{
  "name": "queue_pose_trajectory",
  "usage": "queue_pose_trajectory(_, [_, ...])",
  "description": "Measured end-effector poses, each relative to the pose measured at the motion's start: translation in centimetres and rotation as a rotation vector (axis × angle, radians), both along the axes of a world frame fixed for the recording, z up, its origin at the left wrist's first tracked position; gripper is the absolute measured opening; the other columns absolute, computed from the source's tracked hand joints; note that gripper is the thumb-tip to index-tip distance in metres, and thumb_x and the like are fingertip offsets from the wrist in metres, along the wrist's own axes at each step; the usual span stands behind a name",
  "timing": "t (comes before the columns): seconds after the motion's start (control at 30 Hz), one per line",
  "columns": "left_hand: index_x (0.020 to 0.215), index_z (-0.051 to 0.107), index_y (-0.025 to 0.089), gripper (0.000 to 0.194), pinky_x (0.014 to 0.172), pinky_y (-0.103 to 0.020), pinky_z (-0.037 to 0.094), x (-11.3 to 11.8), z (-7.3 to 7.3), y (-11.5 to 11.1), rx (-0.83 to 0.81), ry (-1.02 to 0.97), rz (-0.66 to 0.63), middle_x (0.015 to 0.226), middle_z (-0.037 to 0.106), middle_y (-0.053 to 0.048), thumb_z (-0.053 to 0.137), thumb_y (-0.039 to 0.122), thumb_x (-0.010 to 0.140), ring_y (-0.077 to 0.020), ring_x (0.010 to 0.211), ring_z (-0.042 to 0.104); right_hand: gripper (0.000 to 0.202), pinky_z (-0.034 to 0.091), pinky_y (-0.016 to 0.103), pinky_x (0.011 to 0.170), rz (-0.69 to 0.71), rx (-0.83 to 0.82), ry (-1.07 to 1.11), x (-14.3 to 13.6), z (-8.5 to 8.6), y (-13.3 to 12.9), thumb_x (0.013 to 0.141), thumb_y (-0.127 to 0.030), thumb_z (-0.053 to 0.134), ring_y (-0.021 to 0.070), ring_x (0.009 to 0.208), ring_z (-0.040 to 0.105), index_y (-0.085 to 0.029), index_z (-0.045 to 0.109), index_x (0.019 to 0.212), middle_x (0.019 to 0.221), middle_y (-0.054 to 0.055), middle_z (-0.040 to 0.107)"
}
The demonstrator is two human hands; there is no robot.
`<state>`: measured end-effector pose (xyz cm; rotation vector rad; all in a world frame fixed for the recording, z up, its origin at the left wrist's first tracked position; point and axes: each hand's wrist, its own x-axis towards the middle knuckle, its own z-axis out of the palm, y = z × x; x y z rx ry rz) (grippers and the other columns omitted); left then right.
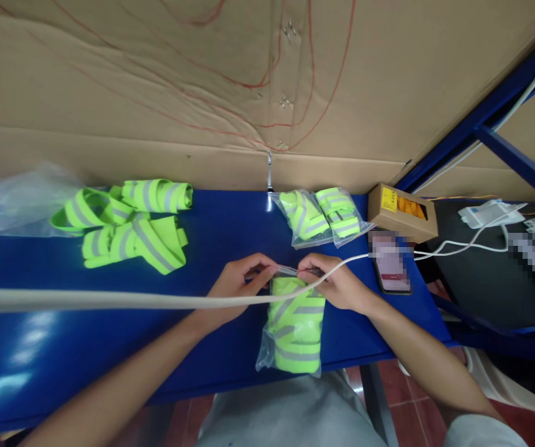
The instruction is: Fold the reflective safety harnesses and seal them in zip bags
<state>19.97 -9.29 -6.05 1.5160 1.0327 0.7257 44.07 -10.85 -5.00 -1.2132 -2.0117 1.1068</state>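
Note:
A clear plastic bag [266,357] lies at the table's near edge, with a folded neon-yellow reflective strap [299,323] inside it. My left hand [239,282] pinches the left part of the bag's top edge between thumb and fingers. On the right part of the same edge, my right hand [335,282] is also closed in a pinch. The bag's top is stretched between the two hands. A white cable [155,300] crosses in front of the view, over my left wrist and the bag's upper part.
Loose reflective straps [137,242] and clear plastic bags [29,202] lie at the left on the blue table [230,223]. Two bagged straps [316,214] rest at the back, beside a cardboard box [400,214]. A phone [392,267] lies at right. Cardboard [155,93] walls the back.

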Motion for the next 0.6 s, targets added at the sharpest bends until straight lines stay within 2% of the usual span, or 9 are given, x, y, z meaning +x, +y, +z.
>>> queue_pose_trajectory(0.13, [0.094,0.073,0.016,0.030,0.066,-0.020,0.050,0.1,-0.2,-0.1,-0.009,-0.007,0.037,0.088,0.074,-0.006,0.066,0.045,0.092,-0.0155,0.076,0.066,0.010,0.043,0.027,0.070,0.002,0.082,-0.045,0.0,0.1,-0.2,0.098,-0.025,0.056,0.0153,0.077,0.059,-0.019,0.061,0.093,0.086,0.003,0.064])
queue_pose_trajectory(0.27, [0.094,0.075,0.016,0.033,0.062,-0.020,0.047,0.2,-0.1,-0.4,-0.024,0.013,0.025,0.085,0.074,-0.006,0.066,0.047,0.091,-0.0150,0.072,0.065,0.012,0.045,0.026,0.071,0.021,0.052,0.002,0.0,0.4,-0.2,0.096,-0.031,0.062,0.0151,0.078,0.061,-0.019,0.062,0.096,0.087,0.003,0.065])
queue_pose_trajectory(0.4, [0.096,0.077,0.016,0.035,0.063,-0.020,0.046,0.5,-0.4,-0.8,-0.051,0.042,-0.013,0.089,0.076,-0.006,0.066,0.049,0.091,-0.0153,0.076,0.065,0.011,0.043,0.026,0.070,0.012,0.108,-0.075,-0.2,0.0,-0.2,0.099,-0.023,0.055,0.0147,0.076,0.059,-0.019,0.060,0.090,0.083,0.002,0.063])
queue_pose_trajectory(0.5, [0.097,0.077,0.017,0.035,0.066,-0.021,0.046,0.6,-0.8,-1.0,-0.064,0.026,-0.023,0.090,0.076,-0.006,0.066,0.049,0.090,-0.0154,0.078,0.066,0.009,0.043,0.028,0.073,0.054,0.178,-0.164,-0.2,-0.4,-0.3,0.100,-0.017,0.050,0.0162,0.081,0.058,-0.019,0.057,0.094,0.088,0.003,0.062])
queue_pose_trajectory(0.6, [0.096,0.077,0.017,0.034,0.065,-0.020,0.046,0.6,-1.0,-1.1,-0.055,0.032,-0.012,0.089,0.075,-0.005,0.066,0.048,0.090,-0.0145,0.077,0.065,0.008,0.044,0.028,0.075,0.087,0.176,-0.154,0.1,-0.3,-0.3,0.101,-0.017,0.049,0.0163,0.083,0.059,-0.019,0.055,0.097,0.091,0.004,0.062])
